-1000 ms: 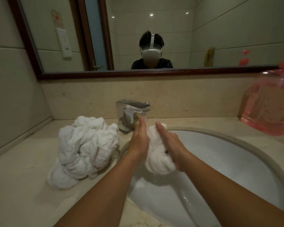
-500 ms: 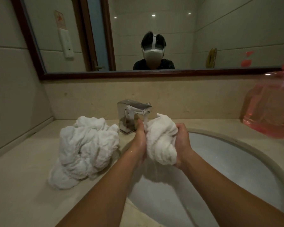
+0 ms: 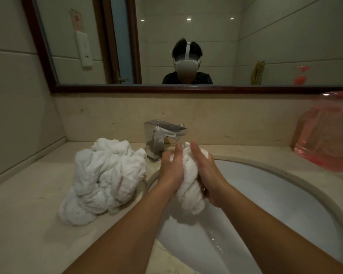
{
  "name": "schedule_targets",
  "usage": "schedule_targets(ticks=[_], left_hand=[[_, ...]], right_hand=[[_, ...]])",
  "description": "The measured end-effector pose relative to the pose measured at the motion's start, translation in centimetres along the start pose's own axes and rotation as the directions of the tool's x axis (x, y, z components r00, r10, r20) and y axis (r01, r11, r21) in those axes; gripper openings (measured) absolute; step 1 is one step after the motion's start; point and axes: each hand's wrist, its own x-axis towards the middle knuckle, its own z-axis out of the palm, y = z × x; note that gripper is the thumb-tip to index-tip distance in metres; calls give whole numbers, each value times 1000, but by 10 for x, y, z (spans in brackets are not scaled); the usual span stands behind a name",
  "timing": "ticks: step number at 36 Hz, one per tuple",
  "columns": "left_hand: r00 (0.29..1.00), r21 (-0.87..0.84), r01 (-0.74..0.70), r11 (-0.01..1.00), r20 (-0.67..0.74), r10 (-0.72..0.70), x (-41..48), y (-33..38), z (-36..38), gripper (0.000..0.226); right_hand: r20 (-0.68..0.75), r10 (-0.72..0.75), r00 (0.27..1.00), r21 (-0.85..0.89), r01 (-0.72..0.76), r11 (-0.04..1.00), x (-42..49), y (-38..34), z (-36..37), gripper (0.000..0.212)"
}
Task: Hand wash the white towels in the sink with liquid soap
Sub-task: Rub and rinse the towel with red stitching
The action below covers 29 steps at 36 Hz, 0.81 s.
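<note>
The left hand (image 3: pixel 172 169) and right hand (image 3: pixel 209 175) are squeezing a wet towel (image 3: pixel 188 189) between flat palms, fingers straight rather than wrapped round it, just under the faucet (image 3: pixel 162 135) and over the sink (image 3: pixel 285 196). With nothing curling round the cloth, it could be slipping downward as the palms rub, and a hard squeeze may be sending drips onto the counter (image 3: pixel 28 214). The pile (image 3: pixel 105 178) of other towels is lying on the counter right at the sink's rim, where splashes could be soaking it. The sink is holding only droplets and a thin trickle; whether the faucet is running is hard to say. The bottle (image 3: pixel 329 135), blurred at the right, is holding pink soap, seemingly fairly full.
</note>
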Motion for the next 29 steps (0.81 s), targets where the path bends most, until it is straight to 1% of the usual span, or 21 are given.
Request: schedule_targets(ticks=[1,2,3,4,5,6,7,10,12,14,16,18,19,20,21,23,25,27,28,29], left_hand=[[1000,-24,-4,1000,-2,4,-1,1,-1,100],[1000,-64,-4,998,-8,4,1,-1,-3,114],[999,-107,0,994,-36,-4,8,-7,-3,126],[998,-140,0,990,-56,-8,15,-13,-4,130],[998,-172,3,985,-54,-13,18,-15,-5,130],[999,-191,23,981,-36,-30,20,-17,-6,128],[999,-217,31,976,-23,-37,17,-13,-8,124],[998,-275,50,960,-19,-57,19,-14,-7,110],[998,-256,57,965,6,-57,29,-24,-3,107],[997,-240,64,969,52,-53,23,-21,2,101],[991,-262,92,961,119,-62,12,-12,2,96],[985,-275,109,955,159,-67,6,-6,0,102],[986,-269,108,957,152,-69,6,-7,-1,105],[988,-262,102,960,137,-67,7,-7,-1,104],[992,-260,93,961,102,-69,9,-9,0,99],[996,-260,89,961,34,-83,11,-6,0,84],[996,-250,76,965,-34,-87,10,-2,-1,69],[992,-204,36,978,-110,-60,7,0,-3,52],[990,-171,17,985,-138,-41,6,0,-5,42],[988,-141,7,990,-150,-29,6,-1,-6,35]], right_hand=[[-10,-8,1000,9,8,1000,-2,0,2,105],[-19,-5,1000,26,6,1000,-1,1,2,103],[-34,12,999,39,-11,999,1,2,1,95],[-57,33,998,57,-29,998,1,2,0,85],[-75,61,995,84,-55,995,3,3,-3,79],[-73,80,994,112,-71,991,5,2,-5,78],[-49,73,996,144,-65,987,6,2,-8,76],[81,-13,997,322,-14,947,2,-4,-11,54],[151,-53,987,417,-15,909,-4,-9,-13,49],[167,-82,983,422,4,907,-6,-9,-14,51],[163,-53,985,375,-12,927,-6,-7,-13,55],[148,-23,989,309,-24,951,-4,-6,-9,56],[110,-18,994,270,-13,963,-4,-6,-6,57],[57,-29,998,240,15,971,-3,-5,-3,58],[-13,-43,999,203,44,978,-1,-6,0,58],[-148,-82,986,110,99,989,-2,-7,7,51],[-227,-186,956,-64,176,982,-2,-7,8,41],[-211,-262,942,-195,222,955,-2,-4,4,24],[-174,-257,951,-192,224,956,-5,-4,3,18],[-123,-234,964,-169,212,962,-7,-3,2,19]])
